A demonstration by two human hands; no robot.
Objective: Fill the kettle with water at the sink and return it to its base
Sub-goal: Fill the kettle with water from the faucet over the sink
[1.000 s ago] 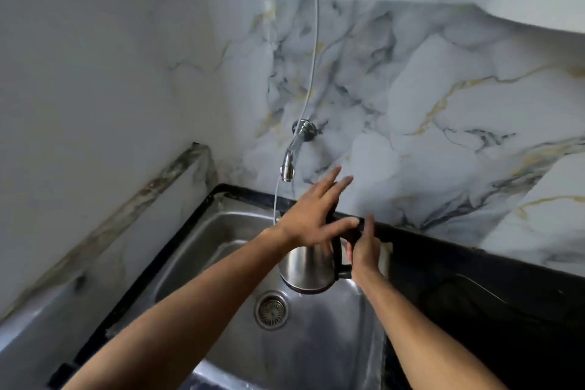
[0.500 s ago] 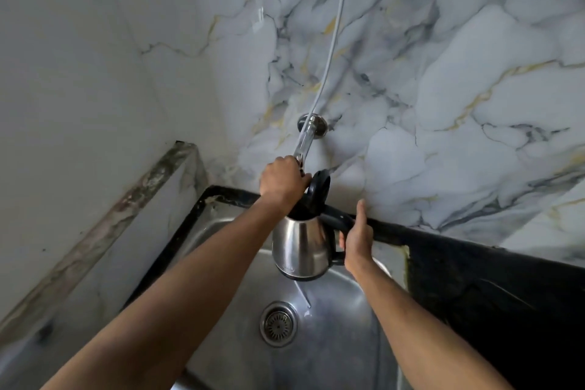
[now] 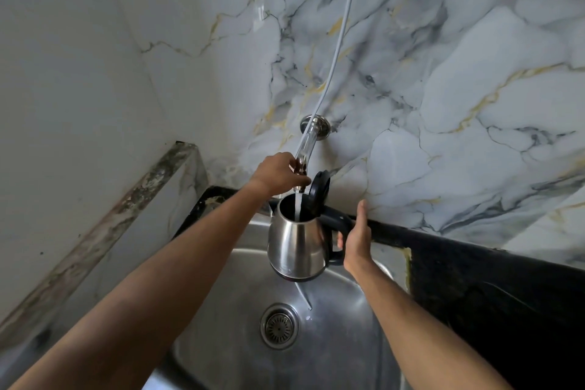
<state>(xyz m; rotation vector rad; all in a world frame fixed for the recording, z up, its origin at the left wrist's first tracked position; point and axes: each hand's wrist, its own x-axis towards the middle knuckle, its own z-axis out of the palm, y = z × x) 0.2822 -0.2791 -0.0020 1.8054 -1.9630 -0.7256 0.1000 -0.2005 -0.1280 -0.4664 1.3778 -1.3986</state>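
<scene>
Nearest me, both my forearms run off the bottom edge, so the elbows are cut away. Between them lies the steel sink (image 3: 228, 355), its near rim also cut off, with the round drain (image 3: 279, 326) at 6 o'clock from the kettle. A thin trickle falls from under the kettle toward the basin; where it starts is hidden by the kettle's base.

My right hand (image 3: 357, 241) has its grip curled shut around the black handle of the kettle (image 3: 297, 244), thumb up; the fingers on the far side are mostly hidden. The kettle hangs in the air over the sink, upright, its black lid (image 3: 319, 191) tipped open toward 1 o'clock. A small mark near the bottom of the steel body is too blurred to read.

My left hand (image 3: 278, 172) is at 11 o'clock from the kettle, its grip pinched on the tap (image 3: 305, 149); the fingertips are tucked out of sight. A white stream of water (image 3: 298, 206) drops from the spout into the kettle's mouth.

The dark desk (image 3: 493, 288) runs off to 3 o'clock. Beyond, the marble wall (image 3: 443, 73) carries a pale hose (image 3: 340, 41) that leaves the frame at the top.
</scene>
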